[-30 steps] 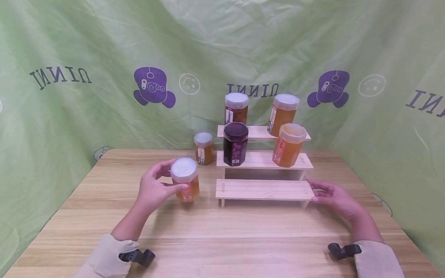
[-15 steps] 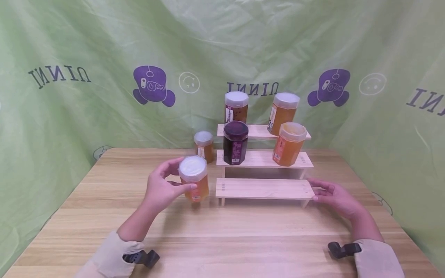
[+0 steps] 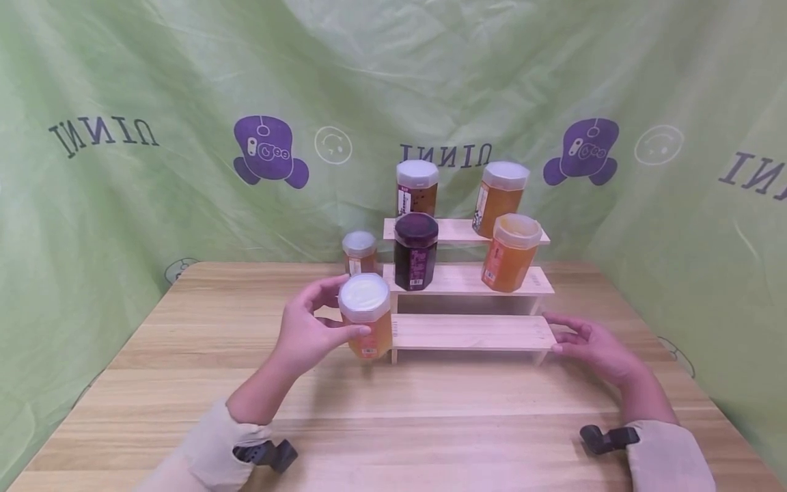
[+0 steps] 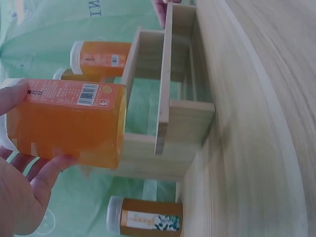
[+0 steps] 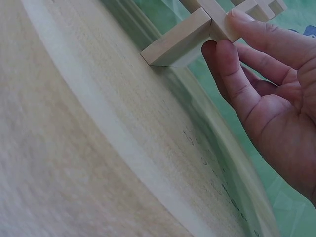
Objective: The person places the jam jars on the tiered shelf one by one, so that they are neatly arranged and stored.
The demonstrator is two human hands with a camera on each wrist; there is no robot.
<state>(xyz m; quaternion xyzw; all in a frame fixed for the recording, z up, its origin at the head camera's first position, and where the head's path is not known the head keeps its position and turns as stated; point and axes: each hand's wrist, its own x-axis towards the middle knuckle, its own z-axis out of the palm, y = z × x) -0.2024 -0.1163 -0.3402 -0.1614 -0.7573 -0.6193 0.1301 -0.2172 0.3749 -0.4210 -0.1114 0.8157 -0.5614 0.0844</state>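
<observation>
My left hand point(image 3: 309, 333) grips an octagonal jar of orange-yellow contents point(image 3: 367, 328) with a white lid and a pink label. It is held above the table, slightly tilted, just left of the lowest step of a three-tier wooden stand point(image 3: 470, 332). In the left wrist view, the jar point(image 4: 69, 128) lies between thumb and fingers, its barcode showing. With my right hand point(image 3: 599, 352) I pinch the right end of that lowest step; in the right wrist view the thumb point(image 5: 266, 37) lies on one face of the board and the fingers on the other.
A dark purple jar point(image 3: 416, 256) and an orange jar point(image 3: 512, 256) stand on the middle step. On the top step are a brownish jar point(image 3: 418, 191) and an amber jar point(image 3: 501, 198). Another amber jar point(image 3: 359, 247) stands on the table point(image 3: 430, 430) behind the held one.
My left hand has carried the orange-yellow jar rightward, up to the left end of the lowest step; it now covers part of the amber jar behind. My right hand stays on the stand.
</observation>
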